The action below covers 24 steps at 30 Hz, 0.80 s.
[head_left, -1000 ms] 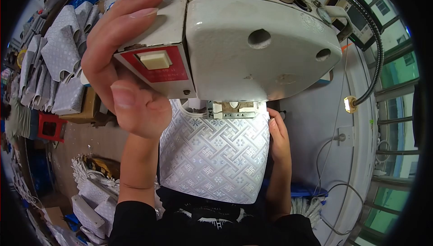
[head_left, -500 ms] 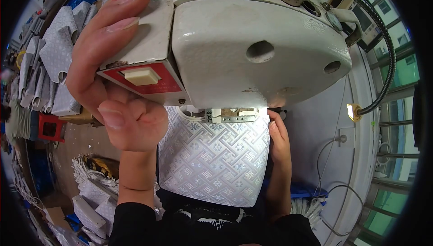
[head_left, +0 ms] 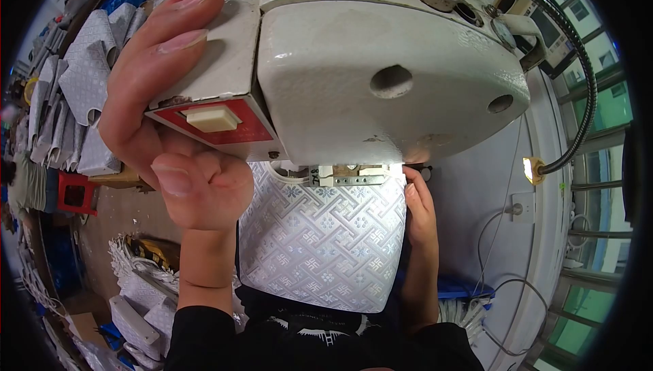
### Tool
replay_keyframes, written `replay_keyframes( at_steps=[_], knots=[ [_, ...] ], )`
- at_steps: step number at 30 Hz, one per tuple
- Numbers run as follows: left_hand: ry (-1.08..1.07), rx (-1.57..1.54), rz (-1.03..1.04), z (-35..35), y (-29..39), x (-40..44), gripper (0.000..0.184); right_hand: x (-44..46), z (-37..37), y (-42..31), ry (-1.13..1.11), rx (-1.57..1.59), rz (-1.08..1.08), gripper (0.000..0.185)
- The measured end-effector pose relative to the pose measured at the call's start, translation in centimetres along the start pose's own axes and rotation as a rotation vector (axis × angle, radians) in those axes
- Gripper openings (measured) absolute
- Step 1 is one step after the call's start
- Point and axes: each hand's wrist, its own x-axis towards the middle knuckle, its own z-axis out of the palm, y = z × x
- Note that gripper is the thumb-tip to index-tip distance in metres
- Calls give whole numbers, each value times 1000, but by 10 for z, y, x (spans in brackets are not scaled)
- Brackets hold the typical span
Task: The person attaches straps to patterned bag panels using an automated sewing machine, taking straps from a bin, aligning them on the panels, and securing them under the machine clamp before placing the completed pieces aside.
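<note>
My left hand [head_left: 153, 92] is wrapped round the small switch box [head_left: 224, 75] on the end of the sewing machine head [head_left: 381, 51]. Its thumb is folded in below the red panel, which has a cream rocker switch [head_left: 213, 119]. A piece of white-silver patterned fabric [head_left: 323, 242] lies under the head and hangs down in front of my body. On the fabric's right edge, my right hand [head_left: 420, 211] is closed, with part of its fingers hidden behind the cloth. The metal needle plate [head_left: 354, 175] shows at the top of the fabric; the needle itself is hidden by the head.
Stacks of similar patterned pieces [head_left: 88, 75] stand at the left, near a red plastic stool [head_left: 76, 193]. More pieces [head_left: 143, 320] lie low on the left. A flexible lamp neck [head_left: 590, 92] arches on the right, its lit end [head_left: 532, 170] near a wall socket [head_left: 522, 208].
</note>
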Motion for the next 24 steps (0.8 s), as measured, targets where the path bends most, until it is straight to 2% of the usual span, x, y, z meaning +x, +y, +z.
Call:
replay_keyframes(
  at_steps=[11,14,18,24],
  knots=[
    [-5,26,6,0,2,2,55,0,2,0,13,13,-2,49],
    [20,15,23,3,0,2,54,-1,7,-4,24,73,9,41],
    [63,-1,5,7,1,3,55,-1,4,-1,24,10,1,47],
    [62,5,-3,7,4,4,55,-2,9,-4,31,30,-6,44]
  ],
)
